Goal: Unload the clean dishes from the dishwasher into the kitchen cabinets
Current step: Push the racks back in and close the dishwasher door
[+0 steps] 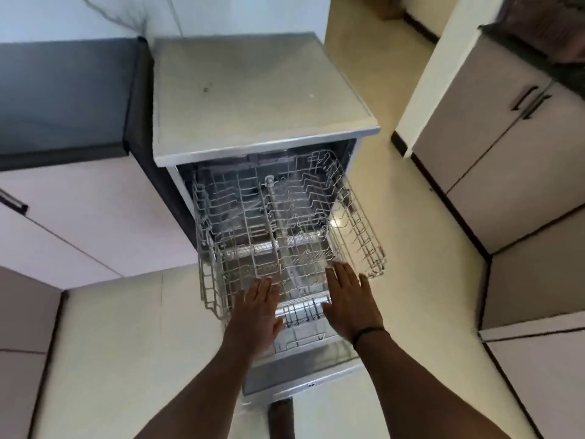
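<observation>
Head cam: we've got both hands, left [258,315] and right [349,299], spread flat on the empty white wire dishwasher rack's [269,223] front edge, probably to shove it in.

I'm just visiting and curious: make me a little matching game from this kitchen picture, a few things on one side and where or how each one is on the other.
Things:
1. upper rack
2. left hand
3. wristband
4. countertop

Descriptions:
A. dark, left of the dishwasher
B. on the right arm, behind the right hand
C. pulled out, no dishes visible
D. fingers straight, at the rack's front edge

Pairs: 1-C, 2-D, 3-B, 4-A
</observation>
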